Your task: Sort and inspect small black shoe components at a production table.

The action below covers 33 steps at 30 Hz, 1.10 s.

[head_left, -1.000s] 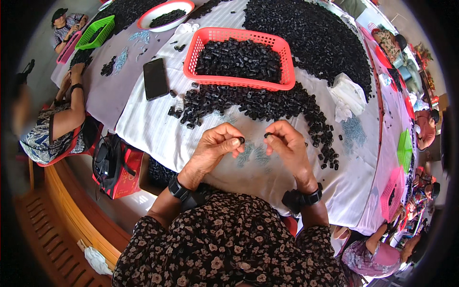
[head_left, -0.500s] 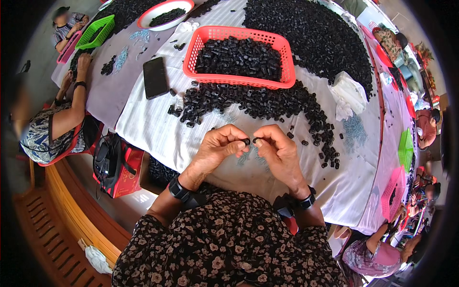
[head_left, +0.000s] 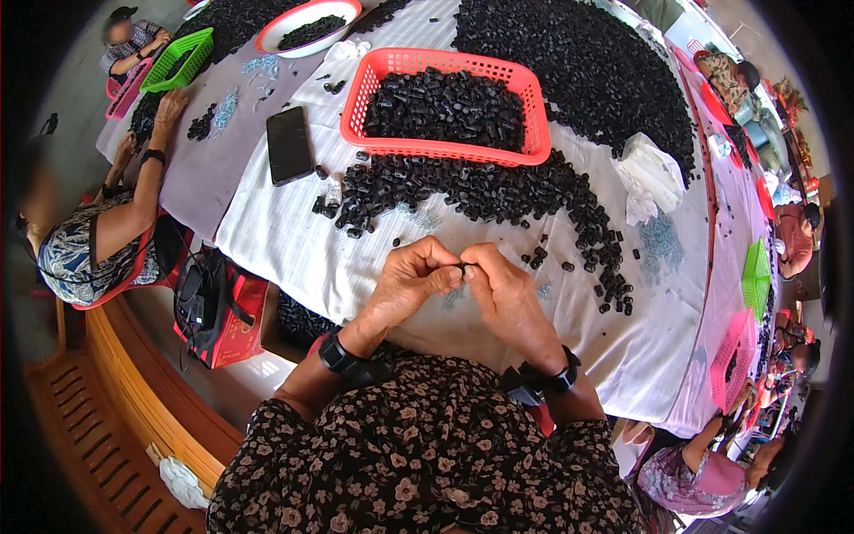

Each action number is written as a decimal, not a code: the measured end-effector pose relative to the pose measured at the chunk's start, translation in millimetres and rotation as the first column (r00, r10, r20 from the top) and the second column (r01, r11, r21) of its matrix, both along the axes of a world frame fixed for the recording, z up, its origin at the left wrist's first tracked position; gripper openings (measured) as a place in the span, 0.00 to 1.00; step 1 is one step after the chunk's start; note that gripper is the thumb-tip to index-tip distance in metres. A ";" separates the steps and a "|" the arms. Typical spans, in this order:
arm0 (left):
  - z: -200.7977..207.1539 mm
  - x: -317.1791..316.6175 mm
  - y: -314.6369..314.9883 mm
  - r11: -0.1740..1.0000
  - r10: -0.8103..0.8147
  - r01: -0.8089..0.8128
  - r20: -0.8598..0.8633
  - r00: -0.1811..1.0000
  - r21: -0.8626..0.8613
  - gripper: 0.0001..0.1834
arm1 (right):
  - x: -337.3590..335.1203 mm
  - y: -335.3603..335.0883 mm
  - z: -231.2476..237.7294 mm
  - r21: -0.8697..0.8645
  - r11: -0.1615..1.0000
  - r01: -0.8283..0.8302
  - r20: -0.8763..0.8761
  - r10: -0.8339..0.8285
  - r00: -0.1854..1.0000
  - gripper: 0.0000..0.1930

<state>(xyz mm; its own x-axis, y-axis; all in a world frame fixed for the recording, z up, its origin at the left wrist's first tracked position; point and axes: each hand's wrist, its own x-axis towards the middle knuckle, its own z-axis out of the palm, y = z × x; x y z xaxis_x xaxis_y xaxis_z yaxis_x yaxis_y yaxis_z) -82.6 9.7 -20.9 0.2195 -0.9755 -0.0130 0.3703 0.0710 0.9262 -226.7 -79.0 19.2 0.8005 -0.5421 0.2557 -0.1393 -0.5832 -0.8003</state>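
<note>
Blk pc [head_left: 463,266], pinched btwn hands [head_left: 411,278], long axis/dir. unclear

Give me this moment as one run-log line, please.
left hand: pinching small black part | right hand: pinching at same part | ahead: red basket of black pieces, phone on white cloth

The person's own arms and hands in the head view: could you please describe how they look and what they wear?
The left hand and right hand wear no gloves. The left wristband and right wristband are black and chunky. The short sleeves are black with a beige-pink floral print.
</note>
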 end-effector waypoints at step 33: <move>-40.8 -6.8 -1.7 0.988 0.122 -0.105 -0.158 0.980 0.111 0.02 | 6.9 6.1 -51.1 -0.350 0.936 -0.034 0.016 0.042 0.999 0.14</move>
<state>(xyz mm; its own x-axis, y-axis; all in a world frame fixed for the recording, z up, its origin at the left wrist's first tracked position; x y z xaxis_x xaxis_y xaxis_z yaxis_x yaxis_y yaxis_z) -89.4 8.0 -61.7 0.3158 -0.9361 -0.1553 0.5121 0.0304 0.8584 -219.8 -72.9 -31.9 0.8108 -0.3844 0.4415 -0.0955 -0.8310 -0.5481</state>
